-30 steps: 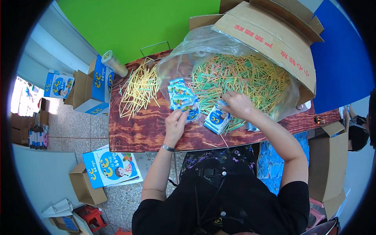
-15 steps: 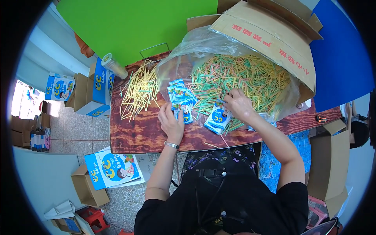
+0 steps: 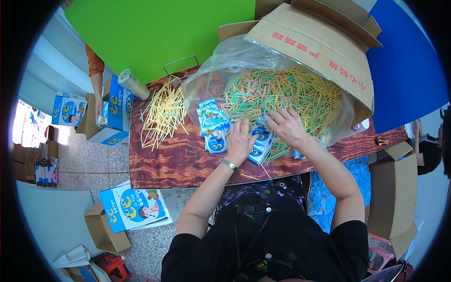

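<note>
A blue and white snack packet (image 3: 261,149) lies on the table in front of me, between my hands. My right hand (image 3: 287,128) grips its upper end with bent fingers. My left hand (image 3: 240,143) is at the packet's left side, fingers stretched out and thumb at its edge. Left of that hand is an overlapping pile of similar packets (image 3: 212,123). Beyond my hands spreads a heap of thin yellow, green and pink sticks (image 3: 286,89). A looser pile of mostly yellow sticks (image 3: 164,113) lies farther left.
A tipped carton (image 3: 310,44) with a clear plastic liner (image 3: 206,70) opens onto the heap. A clear tub (image 3: 134,83) stands at the table's left edge. At far left, another person's hand (image 3: 99,105) reaches into a blue box (image 3: 120,105). An orange-handled tool (image 3: 383,141) lies right.
My left hand has left the packet pile and moved right to the single packet. My right hand stays at that packet's upper end. The other person's arm has come into view at left.
</note>
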The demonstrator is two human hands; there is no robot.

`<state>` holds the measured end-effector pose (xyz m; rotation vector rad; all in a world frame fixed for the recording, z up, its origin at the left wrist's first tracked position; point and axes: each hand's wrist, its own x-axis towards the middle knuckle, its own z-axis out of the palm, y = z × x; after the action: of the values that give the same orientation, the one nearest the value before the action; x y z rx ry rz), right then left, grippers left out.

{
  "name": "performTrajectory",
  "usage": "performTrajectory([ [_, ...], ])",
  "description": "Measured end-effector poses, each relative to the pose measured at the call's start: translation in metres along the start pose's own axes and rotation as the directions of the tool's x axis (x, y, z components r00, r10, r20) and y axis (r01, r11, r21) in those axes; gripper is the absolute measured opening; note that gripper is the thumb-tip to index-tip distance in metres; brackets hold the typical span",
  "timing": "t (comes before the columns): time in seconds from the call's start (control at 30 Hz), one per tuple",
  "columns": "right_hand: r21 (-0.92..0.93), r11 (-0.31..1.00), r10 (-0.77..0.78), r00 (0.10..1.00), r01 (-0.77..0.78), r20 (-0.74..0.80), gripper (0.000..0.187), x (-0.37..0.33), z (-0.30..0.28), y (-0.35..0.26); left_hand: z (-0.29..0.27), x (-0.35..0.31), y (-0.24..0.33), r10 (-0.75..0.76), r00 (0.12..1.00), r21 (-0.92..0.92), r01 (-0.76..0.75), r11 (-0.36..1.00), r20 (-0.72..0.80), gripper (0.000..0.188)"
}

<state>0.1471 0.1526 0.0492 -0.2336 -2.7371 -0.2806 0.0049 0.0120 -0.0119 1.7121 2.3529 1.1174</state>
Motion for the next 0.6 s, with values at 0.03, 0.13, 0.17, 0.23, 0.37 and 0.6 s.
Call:
performTrajectory([
  [0.03,0.0,1.0,0.003,1.0,-0.003,0.001,0.028,0.0,-0.008,-0.001,-0.008,0.003,0.005,0.061,0.993,0.013,-0.06,0.998,-0.097,0.067],
  [0.13,0.081,0.997,0.015,0.999,-0.012,-0.039,0.026,-0.001,-0.023,-0.003,-0.013,0.006,0.007,0.188,0.96,0.059,-0.179,0.982,-0.21,0.06],
  [0.17,0.27,0.961,0.082,0.995,-0.064,-0.055,0.021,0.0,-0.018,-0.006,-0.014,0.006,0.007,0.247,0.942,0.091,-0.232,0.968,-0.226,0.054],
  [0.23,0.621,0.771,0.228,0.972,-0.141,-0.063,0.014,0.006,-0.013,-0.009,-0.009,0.005,0.001,0.251,0.937,0.011,-0.256,0.967,-0.241,0.046],
  [0.37,0.771,0.556,0.336,0.932,-0.31,0.132,0.013,0.004,-0.018,-0.007,-0.013,0.01,0.01,0.12,0.985,-0.265,-0.15,0.952,-0.127,0.017],
  [0.6,0.804,0.546,0.21,0.968,-0.234,0.139,0.015,0.007,-0.024,0.01,-0.013,0.012,0.001,-0.153,0.982,-0.514,0.189,0.837,0.112,0.028],
])
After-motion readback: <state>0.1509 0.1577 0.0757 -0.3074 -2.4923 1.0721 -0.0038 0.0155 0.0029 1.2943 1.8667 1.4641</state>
